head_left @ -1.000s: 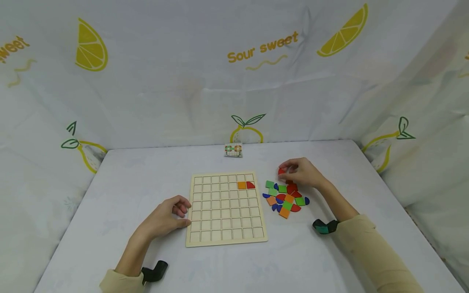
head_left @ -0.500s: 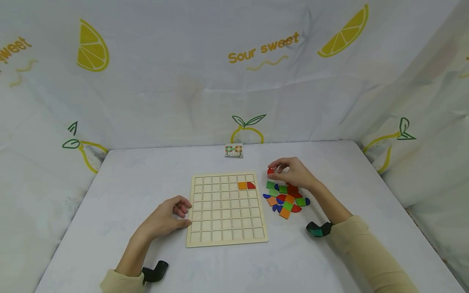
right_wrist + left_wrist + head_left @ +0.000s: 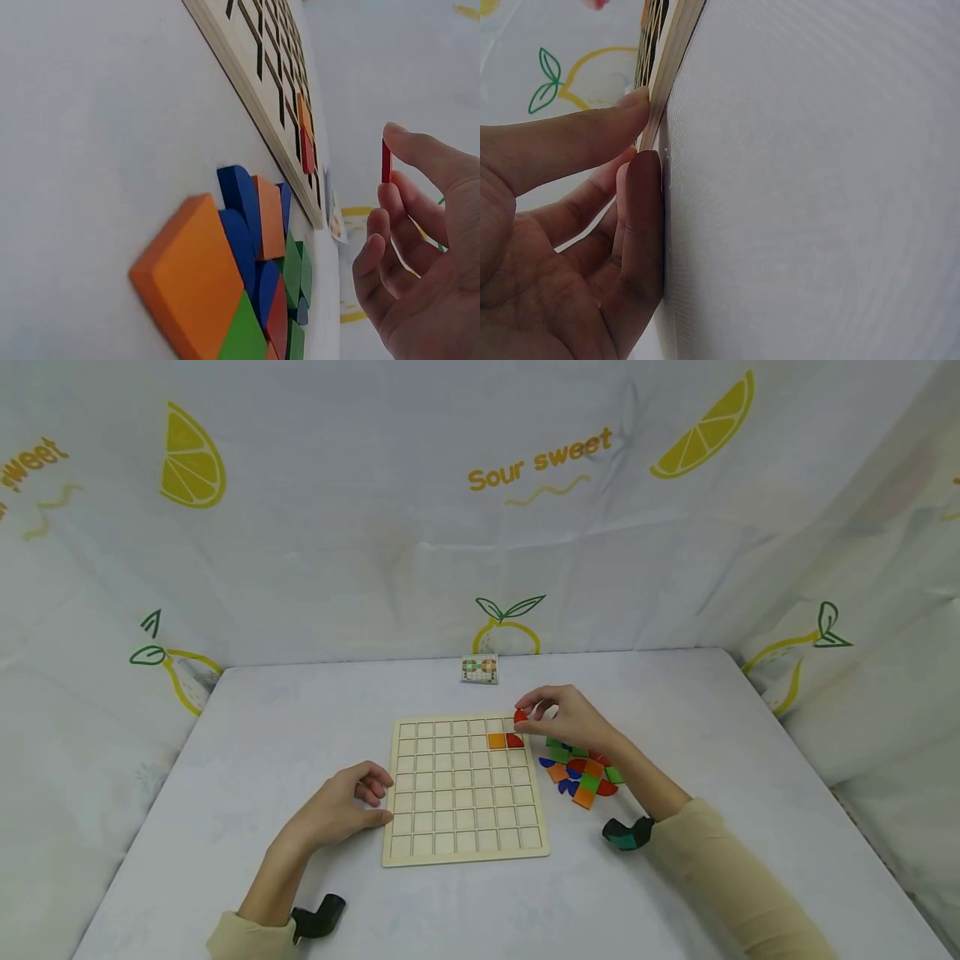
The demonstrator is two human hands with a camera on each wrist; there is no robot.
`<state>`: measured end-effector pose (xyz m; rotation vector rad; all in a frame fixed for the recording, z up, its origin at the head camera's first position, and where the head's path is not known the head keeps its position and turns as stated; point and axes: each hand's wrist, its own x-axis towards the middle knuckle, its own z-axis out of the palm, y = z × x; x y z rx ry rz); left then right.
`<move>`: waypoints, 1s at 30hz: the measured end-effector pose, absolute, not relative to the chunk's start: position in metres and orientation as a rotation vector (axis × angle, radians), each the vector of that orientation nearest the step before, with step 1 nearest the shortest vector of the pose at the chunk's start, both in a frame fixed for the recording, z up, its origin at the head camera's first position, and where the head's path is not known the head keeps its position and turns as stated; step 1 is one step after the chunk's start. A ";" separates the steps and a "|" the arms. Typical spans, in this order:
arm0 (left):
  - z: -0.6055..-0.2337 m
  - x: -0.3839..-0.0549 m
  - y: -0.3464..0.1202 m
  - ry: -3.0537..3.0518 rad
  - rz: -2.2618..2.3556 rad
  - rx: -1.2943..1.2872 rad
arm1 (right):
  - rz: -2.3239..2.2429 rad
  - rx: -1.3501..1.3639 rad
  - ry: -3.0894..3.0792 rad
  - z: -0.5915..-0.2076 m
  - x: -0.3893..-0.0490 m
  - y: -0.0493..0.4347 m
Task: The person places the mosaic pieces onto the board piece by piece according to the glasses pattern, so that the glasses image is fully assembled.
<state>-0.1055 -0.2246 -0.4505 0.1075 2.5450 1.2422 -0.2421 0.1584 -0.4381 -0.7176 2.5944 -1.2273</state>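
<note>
The right hand (image 3: 573, 718) pinches a red piece (image 3: 521, 716) between thumb and fingers, holding it raised over the upper right corner of the gridded wooden board (image 3: 444, 820). The left hand (image 3: 337, 806) touches the board's left edge, its fingers relaxed and thumb spread from them. An orange square (image 3: 497, 741) and a red wedge (image 3: 514, 741) sit side by side in the second row. Coloured pieces (image 3: 589, 783) lie heaped on the surface (image 3: 300, 718) right of the board; a small printed card (image 3: 479, 669) lies beyond it
</note>
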 end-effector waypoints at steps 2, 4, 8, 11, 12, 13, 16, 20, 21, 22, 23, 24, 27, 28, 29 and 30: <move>-0.450 -0.105 -0.224 2.546 1.242 0.106 | -1.235 -0.732 2.577 -0.439 -0.241 0.153; -0.450 -0.105 -0.224 2.545 1.243 0.105 | -1.237 -0.734 2.558 -0.440 -0.240 0.146; -0.451 -0.105 -0.225 2.540 1.247 0.104 | -1.218 -0.709 2.538 -0.441 -0.238 0.135; -0.451 -0.105 -0.224 2.539 1.248 0.104 | -1.202 -0.691 2.534 -0.443 -0.238 0.128; -0.451 -0.105 -0.224 2.539 1.249 0.104 | -1.197 -0.696 2.533 -0.444 -0.238 0.126; -0.451 -0.105 -0.224 2.539 1.250 0.105 | -1.197 -0.698 2.527 -0.445 -0.238 0.123; -0.451 -0.105 -0.224 2.540 1.251 0.108 | -1.189 -0.722 2.520 -0.449 -0.238 0.118; -0.450 -0.105 -0.225 2.540 1.254 0.116 | -1.113 -0.768 2.555 -0.452 -0.238 0.109; -0.450 -0.105 -0.225 2.540 1.255 0.117 | -1.089 -0.782 2.565 -0.452 -0.238 0.107; -0.450 -0.106 -0.225 2.539 1.255 0.118 | -1.065 -0.794 2.576 -0.452 -0.238 0.105; -0.450 -0.106 -0.224 2.539 1.254 0.119 | -1.043 -0.805 2.586 -0.452 -0.238 0.103; -0.450 -0.106 -0.224 2.539 1.252 0.119 | -1.027 -0.816 2.592 -0.452 -0.237 0.102; -0.449 -0.106 -0.224 2.541 1.244 0.118 | -0.977 -0.824 2.612 -0.451 -0.236 0.098; -0.449 -0.106 -0.224 2.542 1.242 0.117 | -0.958 -0.832 2.622 -0.450 -0.235 0.097; -0.449 -0.105 -0.224 2.542 1.242 0.115 | -0.937 -0.837 2.630 -0.450 -0.235 0.096; -0.448 -0.105 -0.224 2.544 1.241 0.114 | -0.918 -0.844 2.639 -0.450 -0.235 0.095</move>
